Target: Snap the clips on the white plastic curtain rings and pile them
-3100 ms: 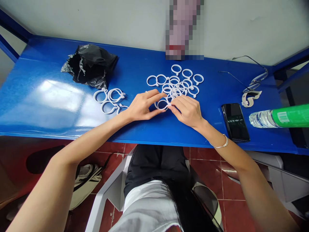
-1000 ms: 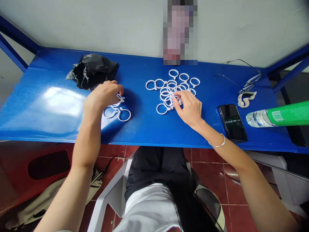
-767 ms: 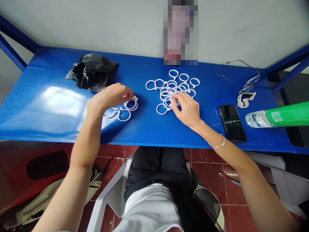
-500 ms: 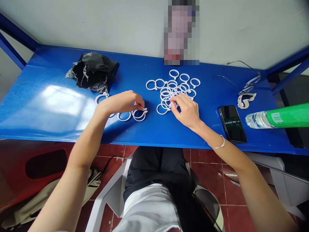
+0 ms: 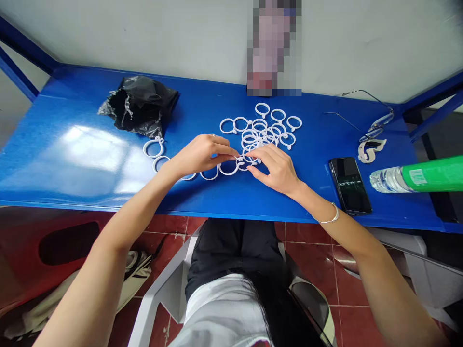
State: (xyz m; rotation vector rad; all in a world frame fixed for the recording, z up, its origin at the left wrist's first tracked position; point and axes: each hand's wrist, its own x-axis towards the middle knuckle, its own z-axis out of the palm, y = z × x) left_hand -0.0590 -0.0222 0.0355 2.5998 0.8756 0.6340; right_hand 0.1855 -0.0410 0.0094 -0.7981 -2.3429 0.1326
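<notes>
The left hand [image 5: 206,154] pinches a white ring [image 5: 228,174]; the right hand [image 5: 277,168] has fingers parted — linking seems underway, next needing a second pinch.

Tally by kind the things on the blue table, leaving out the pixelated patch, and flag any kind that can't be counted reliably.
Black bag: 1
Phone: 1
Glasses: 1
Watch: 1
Bottle: 1
White rings: no sure count; many overlap
Total, rings aside: 5
</notes>
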